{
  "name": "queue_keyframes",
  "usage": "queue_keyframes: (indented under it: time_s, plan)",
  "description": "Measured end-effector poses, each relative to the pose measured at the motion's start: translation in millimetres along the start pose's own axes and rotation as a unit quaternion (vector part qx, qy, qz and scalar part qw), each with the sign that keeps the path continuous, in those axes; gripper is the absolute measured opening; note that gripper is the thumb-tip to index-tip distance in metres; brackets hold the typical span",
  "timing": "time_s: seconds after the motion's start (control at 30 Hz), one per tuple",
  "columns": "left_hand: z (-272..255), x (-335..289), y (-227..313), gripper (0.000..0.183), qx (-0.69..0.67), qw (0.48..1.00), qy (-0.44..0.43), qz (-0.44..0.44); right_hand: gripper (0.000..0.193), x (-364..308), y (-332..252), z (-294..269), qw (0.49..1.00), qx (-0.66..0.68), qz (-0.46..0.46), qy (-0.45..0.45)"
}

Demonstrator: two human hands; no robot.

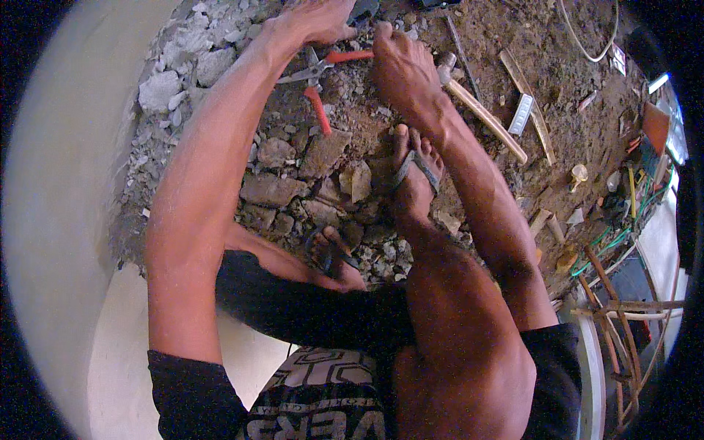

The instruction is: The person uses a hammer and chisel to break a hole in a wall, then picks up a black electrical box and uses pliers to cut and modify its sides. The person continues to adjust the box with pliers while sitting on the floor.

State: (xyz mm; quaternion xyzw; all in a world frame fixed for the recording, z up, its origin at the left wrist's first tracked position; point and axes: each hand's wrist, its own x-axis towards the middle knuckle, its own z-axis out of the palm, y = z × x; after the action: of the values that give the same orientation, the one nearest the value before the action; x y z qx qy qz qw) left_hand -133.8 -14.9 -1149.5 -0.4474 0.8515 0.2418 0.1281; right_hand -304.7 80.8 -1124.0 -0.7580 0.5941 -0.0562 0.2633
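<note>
At the top edge, my left hand [323, 23] reaches over the rubble, its fingers curled beside a dark object [363, 9] that is mostly cut off by the frame. Close to it on the right, my right hand [402, 64] is closed, knuckles up; whatever its fingers hold is hidden. Between my wrists lies a pair of snips [315, 72] with red handles spread apart and metal blades toward my left forearm. One red handle's end comes right up to my right hand. A hammer [480, 114] with a wooden handle rests on the soil beside my right wrist.
Broken concrete [160, 91] is heaped along the pale wall [59, 220] at left. Flat stones [273, 189] lie around my sandalled feet. At right are a wooden strip [528, 103], a grey-white rectangular piece [521, 114], green cord [605, 242] and rusty bars [616, 345].
</note>
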Motion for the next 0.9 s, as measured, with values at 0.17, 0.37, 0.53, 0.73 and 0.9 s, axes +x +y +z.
queue_keyframes:
  time_s: [0.17, 0.37, 0.53, 0.73, 0.9]
  plan:
    - [-10, 7, 9, 0.089, -0.005, 0.998, -0.056, -0.028, 0.026, 7, 3, -6, 0.999, 0.026, 0.032, -0.024]
    - [33, 10, -18, 0.087, 0.001, 1.0, 0.014, -0.019, 0.019, 8, 1, 0, 0.999, 0.033, -0.026, 0.021]
    - [14, 10, 4, 0.086, -0.038, 0.998, -0.031, -0.046, 0.018, 22, 9, 4, 0.998, 0.049, -0.034, 0.006]
    - [12, 8, -5, 0.089, -0.004, 1.0, -0.023, -0.015, 0.018, 16, 6, 2, 0.998, 0.04, 0.048, -0.023]
    - [11, 9, -1, 0.094, -0.001, 1.0, 0.0, -0.005, 0.016, -5, 12, -1, 0.996, 0.011, 0.078, -0.032]
